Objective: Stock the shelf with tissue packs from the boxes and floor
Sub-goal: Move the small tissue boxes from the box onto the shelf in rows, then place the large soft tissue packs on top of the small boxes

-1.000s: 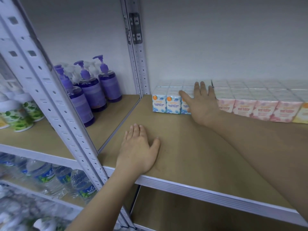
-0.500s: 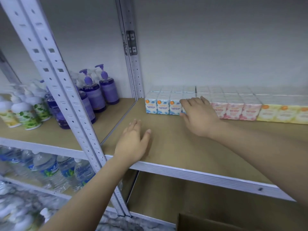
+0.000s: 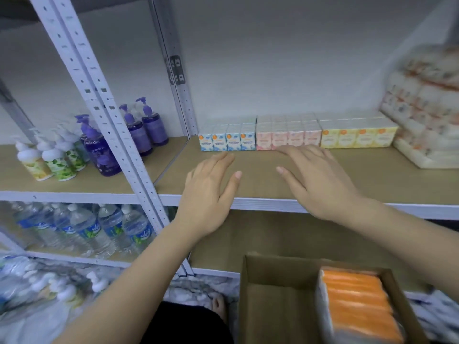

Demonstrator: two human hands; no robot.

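Rows of small tissue packs line the back of the wooden shelf [image 3: 387, 175]: blue packs [image 3: 227, 139] at the left, pink packs [image 3: 288, 136] in the middle, yellow packs [image 3: 357, 136] at the right. My left hand [image 3: 211, 192] and my right hand [image 3: 320, 180] hover over the shelf's front part, both with fingers spread and holding nothing. Below, an open cardboard box [image 3: 268, 301] holds a wrapped bundle of orange tissue packs [image 3: 357, 309] at its right side.
A large blurred bundle of wrapped tissue [image 3: 427, 112] stands at the shelf's right end. A perforated metal upright [image 3: 104, 108] divides the unit. Purple pump bottles [image 3: 139, 130] and green-labelled bottles [image 3: 57, 157] fill the left shelf, water bottles [image 3: 89, 227] the shelf below.
My right hand has drawn back from the blue and pink packs toward the shelf's front. My left hand lifted off the board. The view pulled back, showing the box below.
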